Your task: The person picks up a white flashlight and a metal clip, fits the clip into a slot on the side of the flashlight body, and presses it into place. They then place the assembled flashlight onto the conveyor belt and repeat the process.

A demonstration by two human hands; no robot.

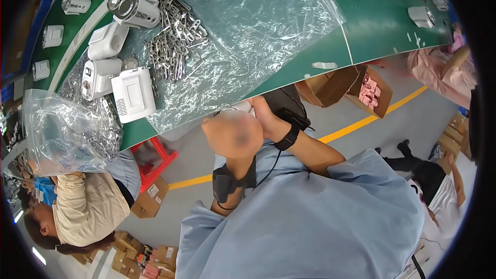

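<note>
My left hand (232, 135) is in front of my body, just below the table's near edge; a smear hides its fingers. Beside it, touching or nearly so, my right hand (264, 117) has its fingers closed at a white part (245, 107) with a curved edge. Most of that part is hidden between the hands, so its kind cannot be made out. Up to the left, several white plastic device housings (133, 94) lie on the table. Next to them is a pile of small metal clips or links (175, 41) on a clear plastic sheet (258, 25).
The green table (289, 69) has more white housings (76, 3) along its far side. A clear bag (62, 129) hangs over the left edge. A red stool (155, 162), a person in a cream top (90, 209) and open cardboard boxes (328, 88) are around me.
</note>
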